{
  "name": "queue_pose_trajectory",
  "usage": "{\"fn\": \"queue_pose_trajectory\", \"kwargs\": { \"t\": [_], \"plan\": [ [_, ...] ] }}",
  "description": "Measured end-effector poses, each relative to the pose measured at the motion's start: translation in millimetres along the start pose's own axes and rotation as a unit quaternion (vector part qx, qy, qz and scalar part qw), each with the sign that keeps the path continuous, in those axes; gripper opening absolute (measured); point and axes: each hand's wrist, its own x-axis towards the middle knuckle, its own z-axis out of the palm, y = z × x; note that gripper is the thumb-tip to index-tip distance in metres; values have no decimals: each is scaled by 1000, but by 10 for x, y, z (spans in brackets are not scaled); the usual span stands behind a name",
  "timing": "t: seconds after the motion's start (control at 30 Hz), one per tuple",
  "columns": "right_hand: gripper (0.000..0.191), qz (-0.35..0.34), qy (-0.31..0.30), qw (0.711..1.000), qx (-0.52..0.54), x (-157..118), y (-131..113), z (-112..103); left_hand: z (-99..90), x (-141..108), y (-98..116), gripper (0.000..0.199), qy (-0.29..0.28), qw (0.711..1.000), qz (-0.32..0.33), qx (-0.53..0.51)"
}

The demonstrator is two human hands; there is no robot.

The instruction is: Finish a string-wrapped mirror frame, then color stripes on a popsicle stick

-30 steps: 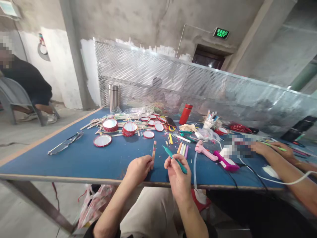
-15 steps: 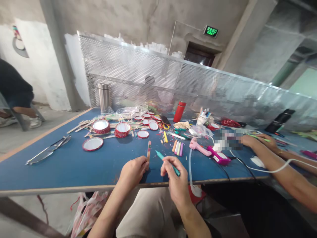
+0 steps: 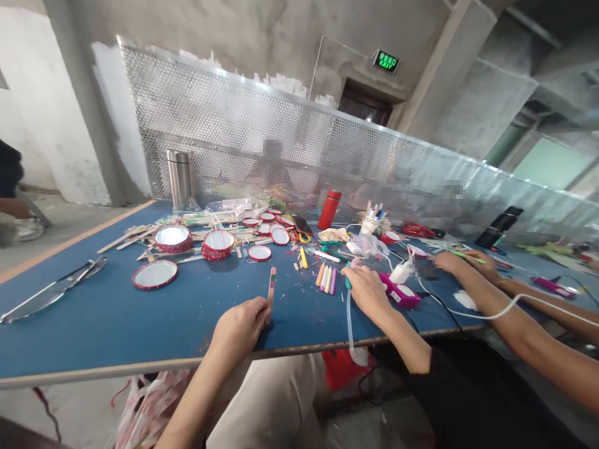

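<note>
My left hand (image 3: pixel 241 327) is closed round the lower end of a flat wooden stick (image 3: pixel 272 288) with coloured marks, held upright near the table's front edge. My right hand (image 3: pixel 369 293) lies over the pink glue gun (image 3: pixel 356 262), covering most of it. A short part of the teal pen-like stick (image 3: pixel 348 282) shows at its fingertips. A clear tube (image 3: pixel 350 321) hangs below those fingers. Just left of that hand, orange, white and purple sticks (image 3: pixel 326 279) lie side by side on the blue table (image 3: pixel 178 324).
Red-rimmed round tins (image 3: pixel 218 244), a loose lid (image 3: pixel 155 274) and piled wooden sticks (image 3: pixel 128 237) lie at left, with a steel flask (image 3: pixel 180 181) behind. A red bottle (image 3: pixel 329 210) stands mid-back. Near the magenta power strip (image 3: pixel 402 292), another person's arm (image 3: pixel 496 299) reaches over cables.
My right hand has moved right from the front of the table onto the glue gun, taking the teal stick along. My left hand keeps the wooden stick. The view has shifted slightly right.
</note>
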Motion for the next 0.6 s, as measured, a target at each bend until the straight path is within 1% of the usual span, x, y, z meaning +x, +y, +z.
{"fn": "queue_pose_trajectory", "kwargs": {
  "t": [0.13, 0.3, 0.43, 0.5, 0.6],
  "plan": [
    [35, 1, -5, 1000, -10, 66, -37, 78, -9, -1, 15, 22, -2, 1000, -4, 0],
    [27, 14, 3, 1000, 7, 173, -84, 34, -7, -3, 12, 23, -6, 1000, -7, -12],
    [20, 47, 0, 999, 25, 244, -115, 12, 3, -3, 7, 23, -2, 1000, -11, -9],
    [21, 59, -5, 998, 35, 254, -153, 13, 6, -5, 8, 23, 1, 1000, -14, -6],
    [28, 65, -10, 997, 48, 240, -249, 15, 6, -8, 16, 22, 5, 1000, -16, -3]
  ]
}}
